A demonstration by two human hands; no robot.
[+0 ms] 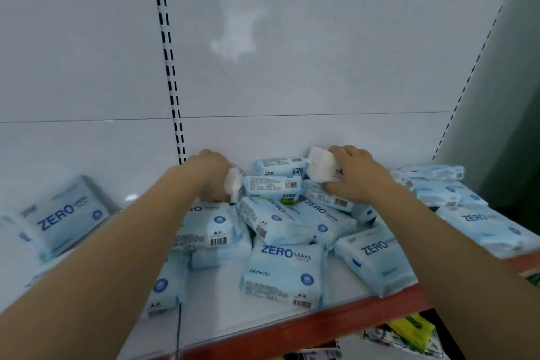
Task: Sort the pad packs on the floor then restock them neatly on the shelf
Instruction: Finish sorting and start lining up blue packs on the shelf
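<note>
- The shelf (263, 316) carries a loose heap of soft, light, slippery pad packs (282, 269).
- Both hands grip small packs at the back: left hand (211, 175), right hand (355, 177).
- Best held across the flat sides.

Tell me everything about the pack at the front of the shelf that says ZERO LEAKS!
The front pack is a soft, light blue plastic pouch lying flat near the shelf's red front edge. Dark blue letters read ZERO LEAKS, with 240mm below, a round blue badge, small print and a barcode at its near corner. Its far edge tucks under another pack in the pile. Neither hand touches it.
</note>
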